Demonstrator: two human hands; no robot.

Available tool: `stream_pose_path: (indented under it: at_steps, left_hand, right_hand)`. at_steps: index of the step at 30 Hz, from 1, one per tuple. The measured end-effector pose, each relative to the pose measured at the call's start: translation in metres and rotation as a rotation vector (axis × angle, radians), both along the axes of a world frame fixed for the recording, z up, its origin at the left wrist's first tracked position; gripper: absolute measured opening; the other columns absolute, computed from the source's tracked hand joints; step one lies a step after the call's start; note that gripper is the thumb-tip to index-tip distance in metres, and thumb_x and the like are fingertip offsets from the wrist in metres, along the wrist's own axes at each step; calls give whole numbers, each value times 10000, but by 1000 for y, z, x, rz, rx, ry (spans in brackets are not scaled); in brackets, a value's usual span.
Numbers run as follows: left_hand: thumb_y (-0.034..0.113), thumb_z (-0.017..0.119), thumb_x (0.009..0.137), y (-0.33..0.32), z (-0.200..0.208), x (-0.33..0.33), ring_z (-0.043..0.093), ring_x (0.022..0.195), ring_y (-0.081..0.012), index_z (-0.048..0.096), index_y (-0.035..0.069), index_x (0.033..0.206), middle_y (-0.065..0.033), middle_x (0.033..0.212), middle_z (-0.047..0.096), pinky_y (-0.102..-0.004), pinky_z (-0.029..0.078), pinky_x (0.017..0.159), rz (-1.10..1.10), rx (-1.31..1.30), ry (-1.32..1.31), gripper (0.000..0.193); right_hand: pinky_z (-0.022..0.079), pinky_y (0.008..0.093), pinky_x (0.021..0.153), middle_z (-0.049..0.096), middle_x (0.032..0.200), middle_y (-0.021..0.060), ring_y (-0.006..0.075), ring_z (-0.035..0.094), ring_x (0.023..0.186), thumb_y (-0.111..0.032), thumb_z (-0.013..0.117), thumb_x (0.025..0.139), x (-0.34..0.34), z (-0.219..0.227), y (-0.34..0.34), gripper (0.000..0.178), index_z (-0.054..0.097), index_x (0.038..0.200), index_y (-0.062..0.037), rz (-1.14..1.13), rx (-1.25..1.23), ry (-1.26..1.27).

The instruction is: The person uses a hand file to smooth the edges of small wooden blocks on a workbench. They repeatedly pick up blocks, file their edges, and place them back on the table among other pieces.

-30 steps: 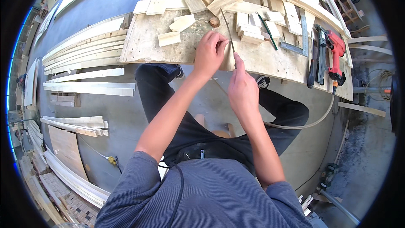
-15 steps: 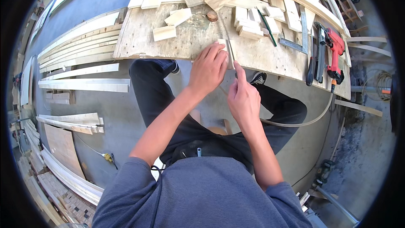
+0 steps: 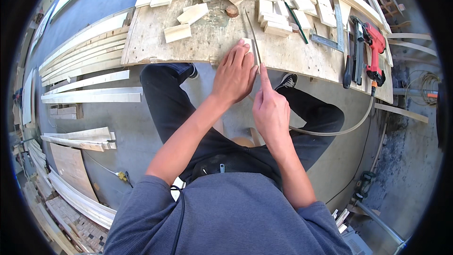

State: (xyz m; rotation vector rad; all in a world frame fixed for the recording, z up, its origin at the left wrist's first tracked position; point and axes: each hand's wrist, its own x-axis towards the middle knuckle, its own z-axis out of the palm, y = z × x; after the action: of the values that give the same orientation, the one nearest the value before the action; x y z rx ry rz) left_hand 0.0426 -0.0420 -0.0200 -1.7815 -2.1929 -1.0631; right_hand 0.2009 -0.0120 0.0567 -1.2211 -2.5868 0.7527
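Observation:
My left hand (image 3: 232,73) presses down on a small pale wood block (image 3: 247,42) at the near edge of the workbench. Its fingers lie close together and cover most of the block. In my right hand (image 3: 271,108) is a long, thin, dark tapering tool (image 3: 255,42) that looks like a file. The forefinger stretches along it, and the other fingers curl round the grip, which is mostly hidden. The tool lies along the block's right side, its tip pointing away over the bench.
Loose wood blocks (image 3: 278,28) and boards lie across the bench (image 3: 146,42). To the right are a green pencil (image 3: 296,22), a metal square (image 3: 339,28), a screwdriver (image 3: 347,73) and a red nail gun (image 3: 376,49) with its hose (image 3: 330,133). Stacked boards (image 3: 85,56) stand at left.
The tool has slid slightly, its blade now sharp where it was blurred. My right hand has shifted a little up and left; my left hand stays on the block.

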Motion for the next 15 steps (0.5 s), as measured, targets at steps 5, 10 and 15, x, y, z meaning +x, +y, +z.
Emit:
stream_pose_path:
  at_steps: [5, 10, 15]
  left_hand:
    - [150, 753, 984, -16, 26, -27, 562, 1516, -409, 670, -3, 1362, -188, 1485, 627, -513, 507, 1211, -210, -25, -143, 417]
    - [165, 840, 931, -21, 34, -55, 583, 1516, -374, 691, 26, 1379, -162, 1488, 648, -477, 532, 1213, -325, -122, -101, 492]
    - [219, 863, 929, -18, 28, -49, 617, 1478, -367, 705, 8, 1334, -158, 1466, 684, -467, 554, 1183, -273, -95, -100, 482]
  right_hand:
    - [589, 593, 713, 750, 825, 252, 476, 747, 756, -67, 611, 1007, 7, -3, -6, 742, 461, 1733, -85, -28, 5, 30]
    - [589, 593, 708, 746, 816, 254, 476, 742, 735, -60, 620, 993, 0, 16, -9, 761, 459, 1736, -86, -16, -44, -61]
    - [586, 585, 683, 731, 788, 239, 460, 734, 703, -57, 629, 982, 12, 8, -16, 804, 427, 1758, -108, -2, 13, -60]
